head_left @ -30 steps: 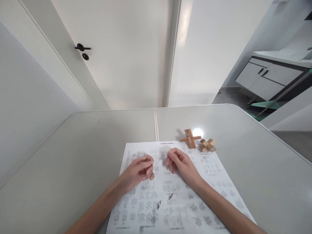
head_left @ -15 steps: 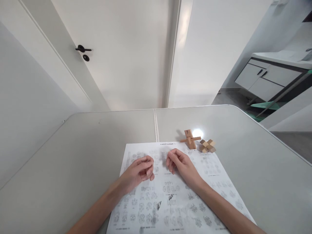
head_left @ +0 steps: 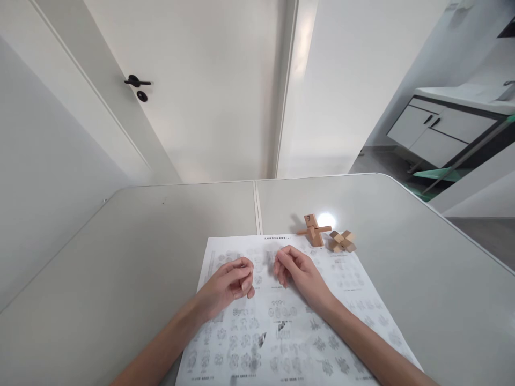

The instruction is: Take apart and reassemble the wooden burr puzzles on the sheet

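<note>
My left hand [head_left: 232, 281] rests over the printed paper sheet [head_left: 261, 300], its fingers loosely curled in and the thumb against them. Nothing shows in its grasp. Across a small gap, my right hand [head_left: 296, 268] is curled the same way on the sheet, also holding nothing that I can see. Just beyond it, at the sheet's top edge, stands a wooden interlocking puzzle [head_left: 313, 230] with crossed bars and a dark mark on its upper piece. Beside that, to the right, sits a smaller star-shaped wooden puzzle [head_left: 342, 241] in lighter and darker wood.
The grey table [head_left: 161, 230] has a seam running down its middle and a rounded far edge. Behind it are a white door with a black handle [head_left: 137, 80] and a wall. A white sink cabinet [head_left: 438, 123] stands at the far right.
</note>
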The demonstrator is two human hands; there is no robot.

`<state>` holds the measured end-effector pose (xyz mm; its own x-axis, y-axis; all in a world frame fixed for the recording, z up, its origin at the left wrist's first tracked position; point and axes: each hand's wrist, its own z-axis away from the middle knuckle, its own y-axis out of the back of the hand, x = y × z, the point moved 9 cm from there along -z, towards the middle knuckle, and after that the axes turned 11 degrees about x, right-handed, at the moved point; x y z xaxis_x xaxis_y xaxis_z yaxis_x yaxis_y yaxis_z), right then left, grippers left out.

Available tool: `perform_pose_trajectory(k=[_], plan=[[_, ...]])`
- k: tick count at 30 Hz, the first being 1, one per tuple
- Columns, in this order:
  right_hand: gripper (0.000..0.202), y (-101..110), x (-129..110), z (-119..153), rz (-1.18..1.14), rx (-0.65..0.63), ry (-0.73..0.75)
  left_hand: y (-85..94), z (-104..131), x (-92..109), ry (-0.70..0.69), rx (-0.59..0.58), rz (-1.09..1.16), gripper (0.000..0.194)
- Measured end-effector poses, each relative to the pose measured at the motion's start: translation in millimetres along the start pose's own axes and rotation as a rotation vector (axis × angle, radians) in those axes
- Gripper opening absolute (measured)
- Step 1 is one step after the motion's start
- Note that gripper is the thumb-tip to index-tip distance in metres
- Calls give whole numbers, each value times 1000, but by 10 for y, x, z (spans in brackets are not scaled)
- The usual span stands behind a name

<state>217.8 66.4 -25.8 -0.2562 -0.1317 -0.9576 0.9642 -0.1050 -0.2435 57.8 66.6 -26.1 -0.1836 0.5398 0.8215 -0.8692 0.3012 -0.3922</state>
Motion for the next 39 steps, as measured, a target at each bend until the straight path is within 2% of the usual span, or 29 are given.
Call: perform_pose_trajectory(k=[39], plan=[[48, -9, -26, -3, 16, 1, 5, -17, 14, 22, 0, -5, -8, 24]])
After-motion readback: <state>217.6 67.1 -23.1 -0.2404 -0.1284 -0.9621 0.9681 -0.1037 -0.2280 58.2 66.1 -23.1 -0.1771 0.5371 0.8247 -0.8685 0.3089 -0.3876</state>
